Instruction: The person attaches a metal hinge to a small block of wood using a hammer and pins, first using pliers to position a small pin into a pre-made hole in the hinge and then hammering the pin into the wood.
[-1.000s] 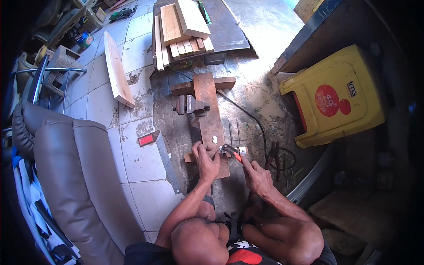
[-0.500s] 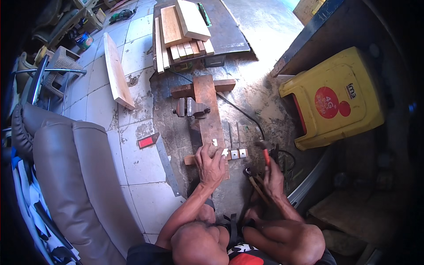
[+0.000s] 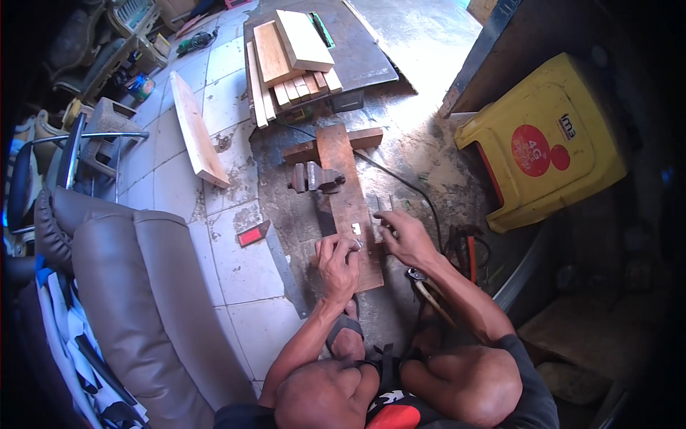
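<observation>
My left hand (image 3: 336,266) rests at the near end of a brown wooden plank (image 3: 336,157), fingertips closed on a small shiny metal piece (image 3: 357,245). A small white metal piece (image 3: 356,229) lies on the plank just beyond. My right hand (image 3: 409,239) hovers right of the plank, thumb and forefinger apart, near two thin metal rods (image 3: 380,204) on the floor. A hammer with a red handle (image 3: 471,256) lies right of that hand. Pincers with pale handles (image 3: 431,294) are below my right forearm. A metal vise (image 3: 314,177) sits on the plank farther off.
Boards and sticks (image 3: 296,53) are stacked on a dark low table (image 3: 364,61). A yellow plastic stool (image 3: 550,143) lies tipped at right. At left are a leaning board (image 3: 196,136), a red-and-black tool (image 3: 253,234), a metal ruler (image 3: 286,275) and a brown cushioned seat (image 3: 171,300).
My right hand has let go of the hammer, which now lies on the floor, and has moved left toward the plank. My left hand stays at the plank's near end. The view has shifted slightly.
</observation>
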The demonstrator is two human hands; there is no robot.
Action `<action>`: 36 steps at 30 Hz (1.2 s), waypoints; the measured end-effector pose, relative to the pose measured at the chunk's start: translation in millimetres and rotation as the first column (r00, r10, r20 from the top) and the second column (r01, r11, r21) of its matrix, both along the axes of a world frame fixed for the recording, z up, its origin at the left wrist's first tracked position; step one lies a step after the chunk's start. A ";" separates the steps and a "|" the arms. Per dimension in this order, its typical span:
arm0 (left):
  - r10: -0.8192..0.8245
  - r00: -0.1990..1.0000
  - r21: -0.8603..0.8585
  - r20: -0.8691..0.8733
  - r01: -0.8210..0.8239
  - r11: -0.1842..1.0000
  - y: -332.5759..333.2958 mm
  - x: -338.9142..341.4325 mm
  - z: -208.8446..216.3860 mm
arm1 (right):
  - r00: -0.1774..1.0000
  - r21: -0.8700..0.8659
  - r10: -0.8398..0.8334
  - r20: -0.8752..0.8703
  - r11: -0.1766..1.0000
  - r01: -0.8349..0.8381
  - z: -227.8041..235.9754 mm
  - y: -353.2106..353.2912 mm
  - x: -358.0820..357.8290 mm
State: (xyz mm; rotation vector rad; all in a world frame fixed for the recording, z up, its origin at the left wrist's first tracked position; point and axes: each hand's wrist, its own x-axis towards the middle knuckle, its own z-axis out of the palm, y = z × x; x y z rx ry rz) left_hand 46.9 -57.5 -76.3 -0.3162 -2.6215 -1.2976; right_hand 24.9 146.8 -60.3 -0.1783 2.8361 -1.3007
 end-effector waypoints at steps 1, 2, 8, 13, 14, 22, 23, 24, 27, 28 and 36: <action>0.036 0.999 0.016 -0.008 -0.036 0.999 -9.8 3.1 1.9 | 0.998 0.033 0.053 -0.031 0.998 -0.052 -2.7 -18.7 -7.6; 0.071 0.997 0.034 -0.016 -0.071 0.997 -18.5 6.7 3.6 | 0.998 0.126 0.056 0.037 0.990 -0.060 1.8 -35.2 -10.3; 0.156 0.986 0.119 0.052 -0.161 0.980 -48.1 13.7 24.5 | 0.988 0.262 0.050 -0.144 0.965 -0.011 -26.0 -54.7 -5.3; 0.146 0.981 0.175 0.130 -0.168 0.970 -52.6 12.2 17.1 | 0.988 0.252 0.062 -0.143 0.967 -0.025 -32.5 -48.7 -3.6; 0.131 0.976 0.198 0.173 -0.165 0.966 -52.2 12.6 14.5 | 0.999 0.107 -0.003 -0.038 0.994 0.007 -28.7 -47.1 -0.5; -0.162 0.825 0.695 0.542 -0.331 0.639 -29.9 12.1 13.6 | 0.841 -0.784 0.106 0.531 0.438 0.440 24.7 -26.8 23.5; -0.192 0.810 0.709 0.554 -0.339 0.618 -27.0 9.8 25.3 | 0.849 -0.808 0.110 0.518 0.390 0.442 25.8 -24.5 25.5; -0.223 0.794 0.723 0.566 -0.347 0.597 -23.3 7.7 33.0 | 0.851 -0.810 0.111 0.514 0.389 0.439 26.3 -21.4 27.4; -0.252 0.812 0.726 0.526 -0.275 0.630 -15.8 3.2 44.9 | 0.870 -0.834 0.107 0.481 0.363 0.416 37.1 -21.7 26.7; -0.247 0.816 0.721 0.523 -0.268 0.639 -12.6 2.1 50.0 | 0.884 -0.843 0.076 0.461 0.348 0.410 41.7 -22.2 28.4; -0.300 0.818 0.715 0.490 -0.181 0.675 36.0 -4.8 76.2 | 0.841 -0.783 -0.031 0.541 0.348 0.516 73.1 4.2 36.6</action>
